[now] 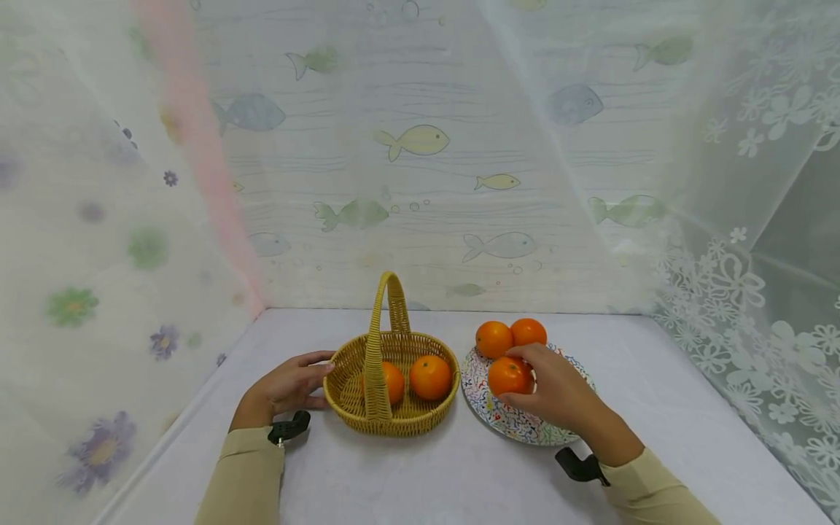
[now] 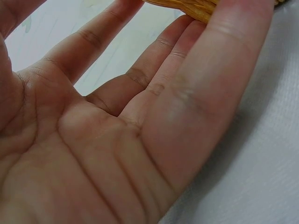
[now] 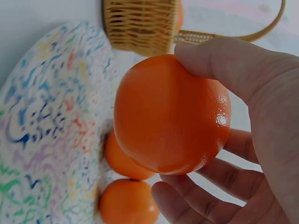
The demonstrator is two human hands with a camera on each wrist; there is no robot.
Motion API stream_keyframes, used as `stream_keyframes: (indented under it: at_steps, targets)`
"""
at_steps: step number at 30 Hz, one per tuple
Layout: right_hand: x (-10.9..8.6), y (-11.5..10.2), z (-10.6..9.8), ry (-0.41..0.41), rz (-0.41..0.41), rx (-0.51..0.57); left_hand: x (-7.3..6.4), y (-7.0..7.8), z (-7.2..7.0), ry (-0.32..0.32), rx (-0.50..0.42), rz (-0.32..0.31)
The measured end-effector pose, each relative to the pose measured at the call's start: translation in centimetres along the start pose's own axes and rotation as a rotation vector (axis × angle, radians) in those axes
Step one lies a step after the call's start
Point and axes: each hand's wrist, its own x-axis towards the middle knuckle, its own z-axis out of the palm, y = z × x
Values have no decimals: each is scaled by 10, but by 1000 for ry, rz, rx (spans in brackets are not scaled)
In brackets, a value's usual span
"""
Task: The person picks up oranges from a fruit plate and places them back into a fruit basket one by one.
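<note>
My right hand (image 1: 554, 386) grips an orange (image 1: 510, 376) between thumb and fingers, over the round plate (image 1: 482, 408) with its multicoloured squiggles. In the right wrist view the held orange (image 3: 170, 114) is glossy and stands out in front of the plate. Two more oranges, one at the left (image 1: 494, 340) and one at the right (image 1: 529, 332), sit at the plate's far side. My left hand (image 1: 292, 386) touches the left side of a yellow wicker basket (image 1: 413, 425), its extended fingers (image 2: 173, 56) meeting the weave. Inside the basket are two oranges, one (image 1: 430, 377) in plain sight, the other partly behind the handle.
The basket's tall arched handle (image 1: 387, 306) rises over its middle. A white cloth (image 1: 420, 481) covers the table. Hanging behind is a curtain printed with fish (image 1: 420, 140), and flower-patterned sheets (image 1: 98, 452) enclose the sides.
</note>
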Motion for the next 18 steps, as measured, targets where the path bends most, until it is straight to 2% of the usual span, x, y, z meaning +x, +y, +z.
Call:
stream_keyframes:
  at_steps: [9, 18]
  targets:
    - [10, -15, -2, -2, -13, -2, 1, -1, 0, 5, 6, -5]
    - [21, -33, -3, 27, -94, 26, 0, -1, 0, 4, 20, -7]
